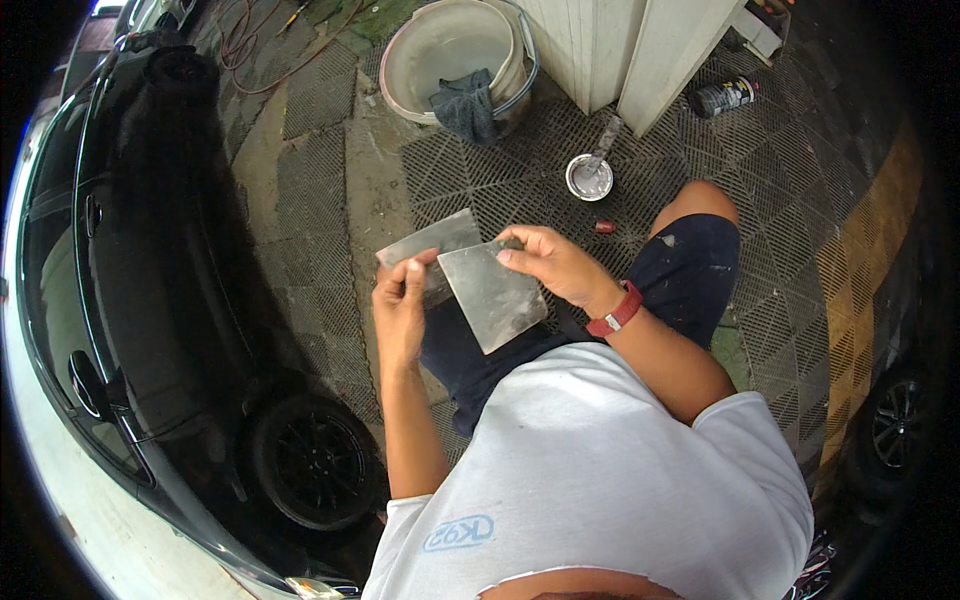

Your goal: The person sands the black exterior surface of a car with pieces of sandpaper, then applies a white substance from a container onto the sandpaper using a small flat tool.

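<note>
Sheets [492, 300] are pinched, left hand [399, 318] pointing forward, right hand [560, 265] inward.

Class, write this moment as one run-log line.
Left hand: holds thin, grey, rectangular sheet | Right hand: holds second thin, grey, rectangular sheet | Nearby: round, white-rimmed tin

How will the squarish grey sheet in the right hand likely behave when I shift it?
The squarish grey sheet seems fairly stiff: pinched near one corner by the right hand, it shows little sag. It is probably light, given how thin its edges look.
</note>
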`<state>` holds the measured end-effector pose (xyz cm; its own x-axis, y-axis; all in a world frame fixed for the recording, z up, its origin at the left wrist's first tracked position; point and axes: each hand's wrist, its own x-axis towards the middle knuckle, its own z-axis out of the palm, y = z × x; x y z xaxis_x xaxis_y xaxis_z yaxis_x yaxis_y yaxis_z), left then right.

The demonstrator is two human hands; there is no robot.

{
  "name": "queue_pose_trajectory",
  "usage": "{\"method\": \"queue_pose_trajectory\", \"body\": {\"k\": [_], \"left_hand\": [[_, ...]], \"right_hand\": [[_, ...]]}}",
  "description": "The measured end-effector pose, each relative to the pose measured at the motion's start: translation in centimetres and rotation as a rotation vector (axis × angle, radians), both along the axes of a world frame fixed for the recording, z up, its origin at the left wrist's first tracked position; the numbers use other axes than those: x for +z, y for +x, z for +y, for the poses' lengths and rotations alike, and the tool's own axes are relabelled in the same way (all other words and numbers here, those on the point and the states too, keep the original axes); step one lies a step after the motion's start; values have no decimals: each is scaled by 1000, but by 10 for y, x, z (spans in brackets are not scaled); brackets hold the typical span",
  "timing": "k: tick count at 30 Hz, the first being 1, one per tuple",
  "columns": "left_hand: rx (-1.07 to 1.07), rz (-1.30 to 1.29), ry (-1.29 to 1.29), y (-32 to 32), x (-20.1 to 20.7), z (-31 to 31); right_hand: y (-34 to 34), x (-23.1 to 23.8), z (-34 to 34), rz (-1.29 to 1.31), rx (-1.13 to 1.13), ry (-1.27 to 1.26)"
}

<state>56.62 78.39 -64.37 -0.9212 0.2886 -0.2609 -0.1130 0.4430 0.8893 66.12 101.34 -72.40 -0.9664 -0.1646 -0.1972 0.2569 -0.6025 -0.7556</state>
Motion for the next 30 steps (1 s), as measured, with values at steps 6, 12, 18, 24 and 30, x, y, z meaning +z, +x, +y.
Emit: {"method": "queue_pose_trajectory", "body": {"k": [6, 12, 18, 24, 30], "left_hand": [[-75, -73, 25, 19, -7, 27], [-60, -125, 32, 34, -24, 7], [120, -253, 405, 30, -17, 31], [233, -428, 540, 37, -24, 33], [232, -215, 397, 39, -16, 21]], "right_hand": [[-5, -1, 2, -19, -281, -27], [-18, -7, 28, -141, -615, -189], [-11, -13, -5, -88, -279, -190], [1, -5, -31, -270, -386, -542], [-11, -32, 9, -168, -864, 221]]}}
